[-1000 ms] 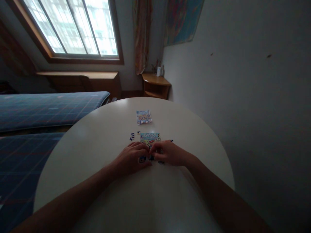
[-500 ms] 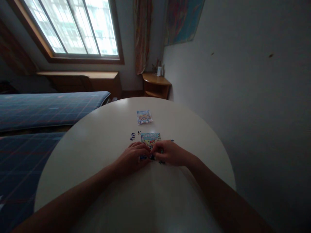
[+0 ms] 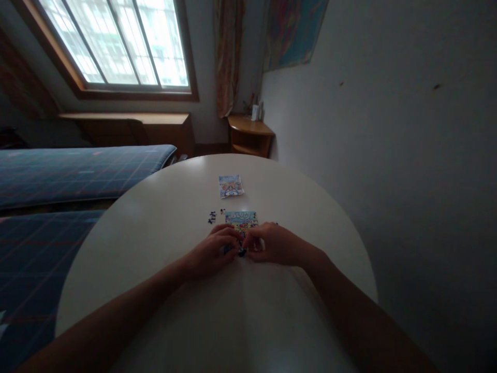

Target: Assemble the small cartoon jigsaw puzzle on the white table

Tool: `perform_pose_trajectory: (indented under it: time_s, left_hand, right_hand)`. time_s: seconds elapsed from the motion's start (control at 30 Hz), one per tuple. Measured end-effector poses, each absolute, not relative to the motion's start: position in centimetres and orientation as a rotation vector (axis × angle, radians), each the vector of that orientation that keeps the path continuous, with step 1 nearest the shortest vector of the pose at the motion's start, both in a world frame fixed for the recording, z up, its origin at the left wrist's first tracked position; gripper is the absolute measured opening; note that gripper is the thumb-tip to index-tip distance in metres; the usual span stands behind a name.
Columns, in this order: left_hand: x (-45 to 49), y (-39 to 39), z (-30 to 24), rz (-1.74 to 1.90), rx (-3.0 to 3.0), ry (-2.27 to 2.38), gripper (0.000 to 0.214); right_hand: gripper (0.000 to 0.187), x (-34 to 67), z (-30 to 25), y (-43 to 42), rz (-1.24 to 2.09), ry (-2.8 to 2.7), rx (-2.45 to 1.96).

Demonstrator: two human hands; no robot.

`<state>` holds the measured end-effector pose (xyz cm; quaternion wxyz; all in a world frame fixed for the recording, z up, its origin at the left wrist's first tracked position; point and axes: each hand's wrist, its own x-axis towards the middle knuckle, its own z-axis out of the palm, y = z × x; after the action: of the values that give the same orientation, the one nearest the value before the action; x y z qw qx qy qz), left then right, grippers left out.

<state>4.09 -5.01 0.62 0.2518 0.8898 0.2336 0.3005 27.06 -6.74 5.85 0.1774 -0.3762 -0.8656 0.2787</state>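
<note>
A small colourful jigsaw puzzle [image 3: 241, 216] lies flat on the round white table [image 3: 163, 207], its lower part covered by both hands. My left hand [image 3: 213, 249] rests at its lower left side, fingers bent and apart from the thumb, touching the edge. From the right, my right hand [image 3: 275, 244] reaches in with thumb and fingers curled together. A dark puzzle piece [image 3: 242, 252] shows at its fingertips, close to the left thumb. Several loose dark pieces [image 3: 212, 217] lie to the upper left of the puzzle. Others on the right are mostly hidden behind the right hand.
Beyond the puzzle lies a printed packet [image 3: 230, 186]. A bed or bench with blue plaid covering [image 3: 85, 173] stands left of the table. A white wall [image 3: 388, 171] runs along the right, and a wooden corner shelf [image 3: 250, 127] stands past the far table edge.
My right hand has shifted slightly and now covers more of the loose pieces below and right of the puzzle. My left hand stays at the puzzle's lower left, its fingers slightly moved.
</note>
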Motion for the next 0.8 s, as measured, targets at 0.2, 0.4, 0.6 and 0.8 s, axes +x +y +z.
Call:
perform_pose_trajectory:
  time_s: [0.2, 0.4, 0.6, 0.8]
  left_hand:
    - [3.8, -5.0, 0.6, 0.729, 2.463, 0.592, 0.004]
    - [3.1, -5.0, 1.1, 0.662, 2.526, 0.638, 0.017]
    - [3.0, -5.1, 1.7, 0.622, 2.587, 0.568, 0.014]
    - [2.9, -5.2, 1.9, 0.589, 2.694, 0.457, 0.017]
  right_hand:
    - [0.015, 26.9, 6.0, -6.9, 0.754, -2.546, -1.099]
    - [0.013, 27.0, 5.7, -6.9, 0.762, -2.592, -1.136]
    - [0.014, 26.9, 5.8, -6.9, 0.734, -2.597, -1.166]
    - [0.01, 27.0, 5.6, -6.8, 0.73, -2.604, -1.136]
